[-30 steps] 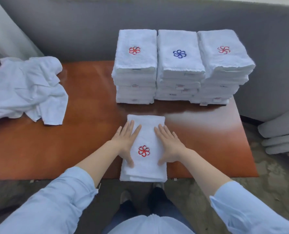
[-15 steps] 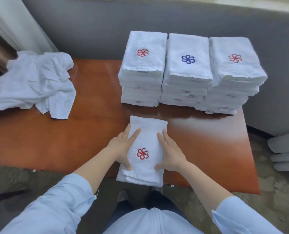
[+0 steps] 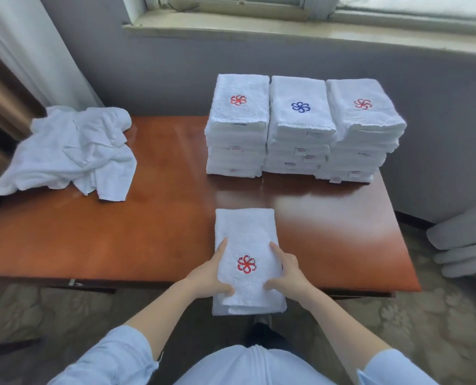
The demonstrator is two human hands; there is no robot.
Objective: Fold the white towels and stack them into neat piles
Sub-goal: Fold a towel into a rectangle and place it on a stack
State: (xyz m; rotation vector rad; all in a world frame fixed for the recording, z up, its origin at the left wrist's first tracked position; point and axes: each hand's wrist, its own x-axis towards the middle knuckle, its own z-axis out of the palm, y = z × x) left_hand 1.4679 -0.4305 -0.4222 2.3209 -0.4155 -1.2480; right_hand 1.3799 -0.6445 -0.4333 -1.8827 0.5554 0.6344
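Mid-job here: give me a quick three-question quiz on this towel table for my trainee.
1. True or false: the folded towel gripped by the left hand and right hand bears a blue emblem.
2. Which back pile is topped by a blue emblem? A left, B middle, C right.
3. Fill in: the unfolded towels lie at the table's far ___ corner.
Key: 1 false, it is red; 2 B, the middle pile; 3 left.

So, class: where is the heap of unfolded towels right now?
In the head view, the unfolded heap lies on the table's far left, well apart from the three folded stacks.
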